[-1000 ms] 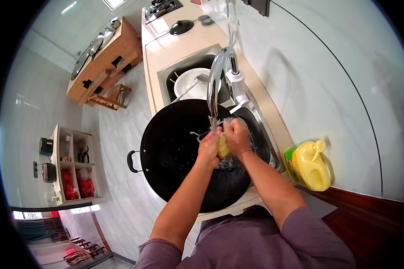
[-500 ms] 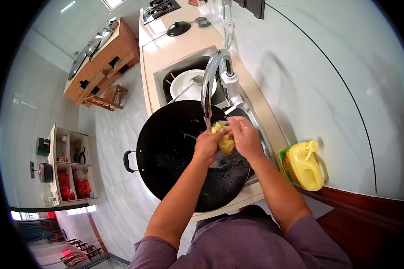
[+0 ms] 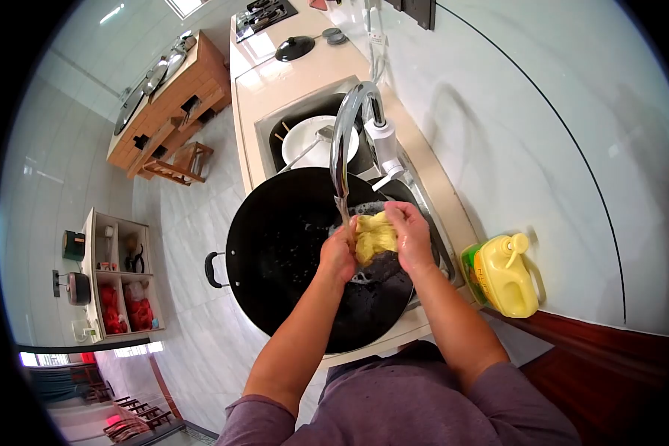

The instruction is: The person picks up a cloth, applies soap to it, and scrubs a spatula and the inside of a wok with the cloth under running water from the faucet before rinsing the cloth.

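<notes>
A yellow cloth (image 3: 376,237) is stretched between my two hands above a large black wok (image 3: 275,245). My left hand (image 3: 338,254) grips its left side, right beside the water stream from the chrome faucet (image 3: 341,149). On the other side, my right hand (image 3: 412,236) is closed on the cloth's upper right edge. Suds and water lie in the wok beneath the cloth. The wok rests over the sink, its side handle (image 3: 214,269) pointing left.
Behind the wok, a second sink basin holds a white bowl (image 3: 312,141) with a long-handled utensil. A yellow pump bottle (image 3: 507,275) stands at the right by the wall. Farther back on the counter are a black lid (image 3: 295,48) and a gas stove (image 3: 264,16).
The cloth was bunched up, with my right hand's fingers loose beside it. Now it is spread wider, and my right hand holds its edge slightly farther right.
</notes>
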`<state>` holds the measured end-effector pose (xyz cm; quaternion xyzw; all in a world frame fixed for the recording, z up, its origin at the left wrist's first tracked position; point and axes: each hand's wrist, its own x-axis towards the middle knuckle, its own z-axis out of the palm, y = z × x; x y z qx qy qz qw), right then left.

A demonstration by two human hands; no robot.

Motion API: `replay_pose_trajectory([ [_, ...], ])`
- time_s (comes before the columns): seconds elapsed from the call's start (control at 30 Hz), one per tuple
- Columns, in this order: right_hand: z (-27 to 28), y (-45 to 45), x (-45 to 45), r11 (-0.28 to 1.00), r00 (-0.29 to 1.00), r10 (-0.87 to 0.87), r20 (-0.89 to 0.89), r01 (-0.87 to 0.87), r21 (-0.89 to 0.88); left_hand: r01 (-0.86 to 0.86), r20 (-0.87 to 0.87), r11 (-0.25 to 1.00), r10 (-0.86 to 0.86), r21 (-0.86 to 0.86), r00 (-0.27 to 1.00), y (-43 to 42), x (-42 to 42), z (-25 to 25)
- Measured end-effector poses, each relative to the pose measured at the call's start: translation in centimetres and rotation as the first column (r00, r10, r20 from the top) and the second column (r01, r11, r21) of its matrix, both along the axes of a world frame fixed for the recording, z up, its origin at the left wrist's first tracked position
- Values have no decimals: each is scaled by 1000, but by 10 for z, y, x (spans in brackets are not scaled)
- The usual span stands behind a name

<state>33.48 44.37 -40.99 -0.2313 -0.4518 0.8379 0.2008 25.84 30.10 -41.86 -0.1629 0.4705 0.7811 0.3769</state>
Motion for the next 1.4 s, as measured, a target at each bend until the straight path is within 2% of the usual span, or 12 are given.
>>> replay_pose_trajectory([
  [0.1,49,-38,9,884,998,56,9,-54,465,-7,54,1000,6,28,999,2,1,-21],
  [0.23,53,-88,12,397,986,86,-141,96,913,136,49,675,-248,725,968,-21,-10,-74],
  [0.27,42,-83,7,396,995,51,-86,59,916,225,-349,904,-91,364,933,-16,-5,-82],
  [0.3,25,-74,-2,400,999,18,-30,20,916,60,-623,984,-153,-168,767,-10,0,-91],
  [0.37,2,-52,-22,450,995,-40,92,-64,891,-20,92,990,33,-138,995,1,8,-17],
  [0.53,-26,-23,-29,582,942,-133,308,-177,794,-59,-102,996,53,-59,993,-3,14,18],
  [0.6,-12,-19,-16,878,976,-20,218,-87,470,-17,-194,991,-9,-131,981,-14,14,23],
  [0.67,11,-23,1,978,991,81,109,-100,183,11,-290,954,-102,-298,952,-25,20,36],
  [0.77,57,-41,20,845,981,164,99,-192,499,154,-163,854,-266,-498,950,-40,26,72],
  [0.87,78,-51,42,645,942,334,18,-242,725,217,55,953,-210,-210,976,-54,35,87],
  [1.07,93,-55,70,90,890,454,-45,4,996,31,-91,999,-29,21,995,-71,50,95],
  [1.4,74,-29,82,648,940,337,48,-268,713,-134,-293,985,98,-105,951,-73,56,114],
])
